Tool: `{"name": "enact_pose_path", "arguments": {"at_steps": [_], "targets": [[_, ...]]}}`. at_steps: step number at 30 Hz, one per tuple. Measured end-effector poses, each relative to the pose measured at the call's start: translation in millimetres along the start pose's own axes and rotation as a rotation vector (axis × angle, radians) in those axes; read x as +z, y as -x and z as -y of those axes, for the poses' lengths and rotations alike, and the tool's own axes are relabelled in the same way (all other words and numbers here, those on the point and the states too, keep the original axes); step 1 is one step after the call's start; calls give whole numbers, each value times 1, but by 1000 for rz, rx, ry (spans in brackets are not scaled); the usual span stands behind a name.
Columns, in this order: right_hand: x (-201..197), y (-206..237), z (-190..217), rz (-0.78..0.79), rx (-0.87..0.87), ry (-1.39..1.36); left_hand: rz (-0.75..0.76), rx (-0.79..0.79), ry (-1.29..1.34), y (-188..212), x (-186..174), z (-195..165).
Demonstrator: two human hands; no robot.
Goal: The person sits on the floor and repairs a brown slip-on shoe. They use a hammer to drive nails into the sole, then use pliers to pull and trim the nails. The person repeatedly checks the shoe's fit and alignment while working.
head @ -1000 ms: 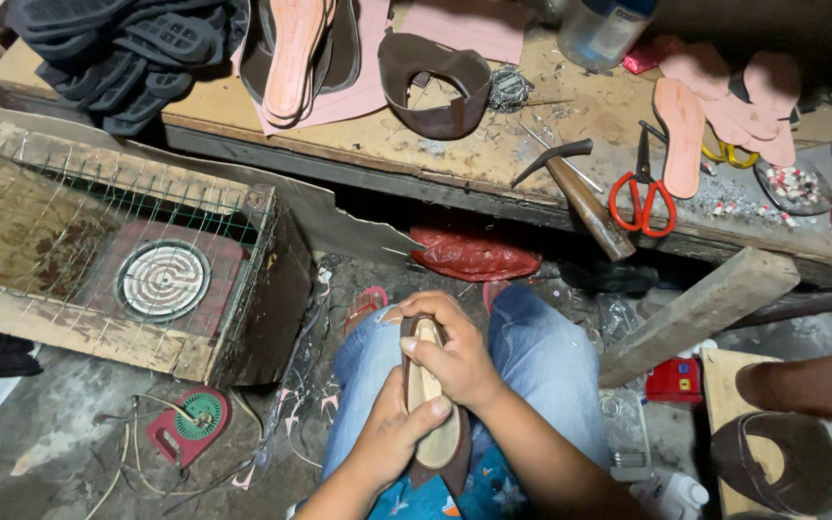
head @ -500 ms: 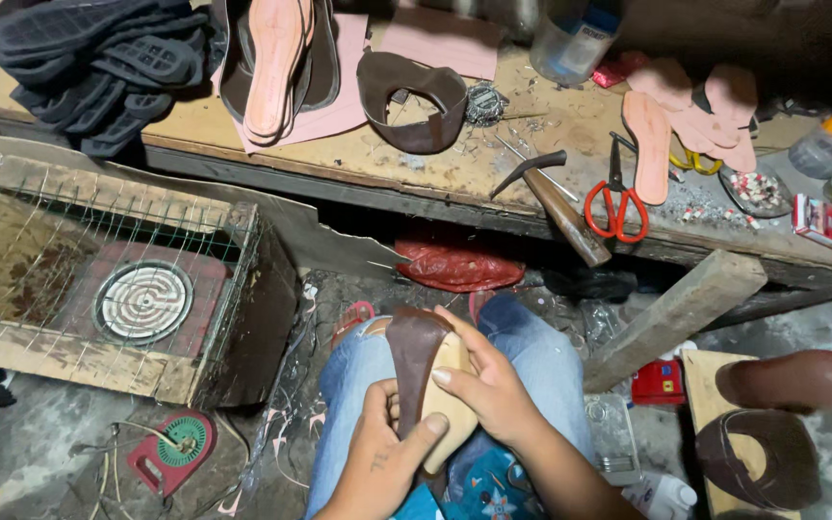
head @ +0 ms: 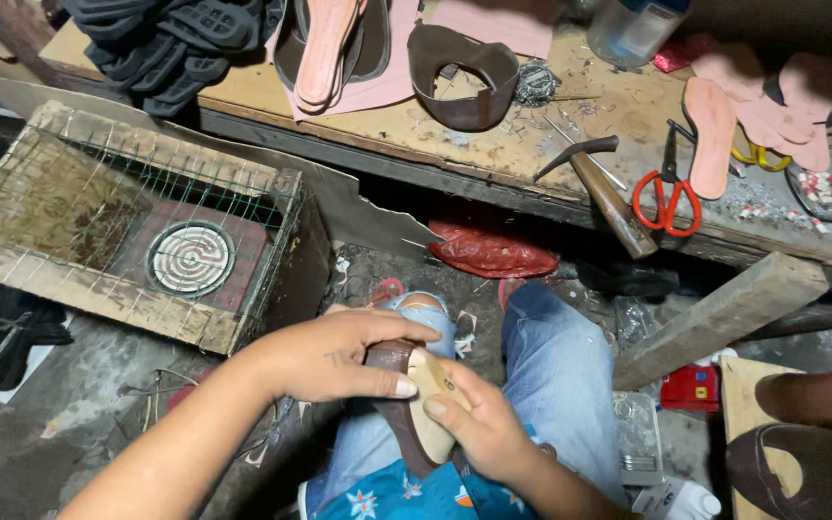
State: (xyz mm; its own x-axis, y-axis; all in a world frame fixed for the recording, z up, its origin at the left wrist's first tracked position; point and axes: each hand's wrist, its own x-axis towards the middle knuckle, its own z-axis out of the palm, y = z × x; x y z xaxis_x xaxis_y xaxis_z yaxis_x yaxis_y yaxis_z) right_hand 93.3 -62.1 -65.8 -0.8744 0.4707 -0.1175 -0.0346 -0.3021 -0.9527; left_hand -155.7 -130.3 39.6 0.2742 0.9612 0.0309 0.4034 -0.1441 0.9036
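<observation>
Item in hand: a sandal sole [head: 428, 409], tan with a brown strap, resting over my lap on my jeans [head: 556, 385]; my left hand [head: 334, 356] is curled over its upper end and my right hand [head: 479, 424] is closed around its side from below. Surroundings: a low, scuffed wooden worktop [head: 493, 144] carrying pink insoles [head: 329, 48], a brown upper [head: 464, 72], a hammer [head: 604, 188] and red-handled scissors [head: 666, 193] (black soles [head: 166, 43] heaped at its left end). On the dirty floor [head: 79, 424] to my left, a mesh-covered wooden box [head: 127, 221] with a coil heater [head: 190, 258] inside.
</observation>
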Motion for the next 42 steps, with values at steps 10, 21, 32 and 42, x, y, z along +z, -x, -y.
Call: {"name": "enact_pose_path", "arguments": {"at_steps": [10,21,32,42], "targets": [[17,-9,-23,-218,-116,204,-355,-221,-330,18,45,10],[15,-38,-7,-408,-103,-90,-515,139,1511,-15,74,78],[-26,-59,-45,-534,-183,694,-770,5,1454,-24,95,135],[-13,-38,19,-550,-294,562,-630,-79,1369,-66,106,125]]}}
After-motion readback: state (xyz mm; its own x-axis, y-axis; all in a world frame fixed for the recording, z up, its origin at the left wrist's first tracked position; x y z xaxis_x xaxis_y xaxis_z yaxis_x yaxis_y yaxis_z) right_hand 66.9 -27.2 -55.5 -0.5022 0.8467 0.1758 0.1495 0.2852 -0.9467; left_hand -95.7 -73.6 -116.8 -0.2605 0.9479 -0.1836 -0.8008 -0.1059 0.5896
